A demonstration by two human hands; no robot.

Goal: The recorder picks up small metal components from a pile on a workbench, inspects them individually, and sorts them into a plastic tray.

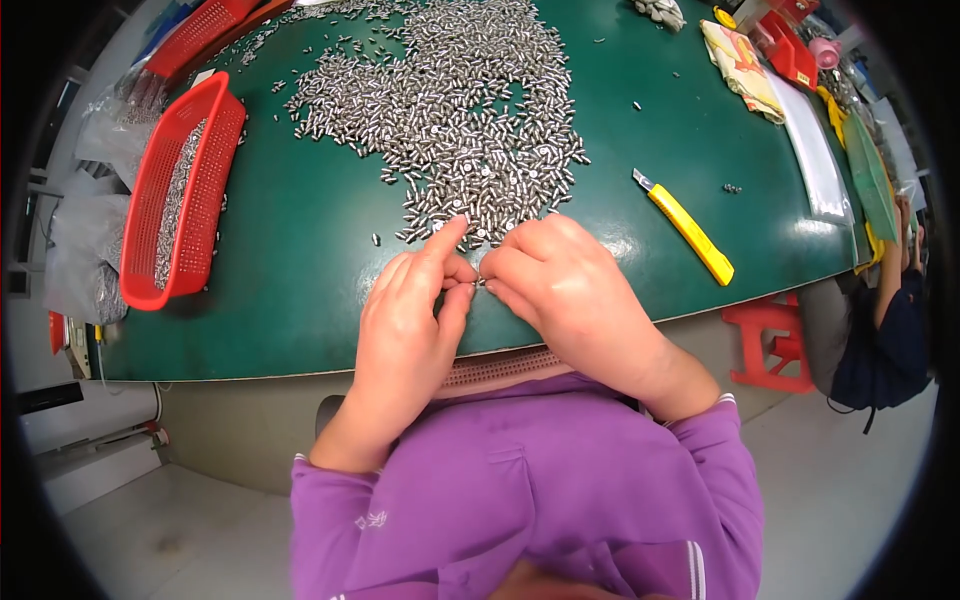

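A dark green worktop (300,260) with a glossy sheen carries everything here. Spread over its middle lies a wide heap of small silvery metal pins (460,110), thinning to loose strays toward the near edge. On the left side rests a long red mesh basket (215,110), partly filled with the same pins, and a second red basket (200,30) sits beyond it at the far corner. To the right lies a yellow utility knife (690,230), angled, well apart from the heap. Farther right, along the edge, lie a clear plastic bag (815,160), a patterned cloth (740,65) and a red plastic container (790,45).
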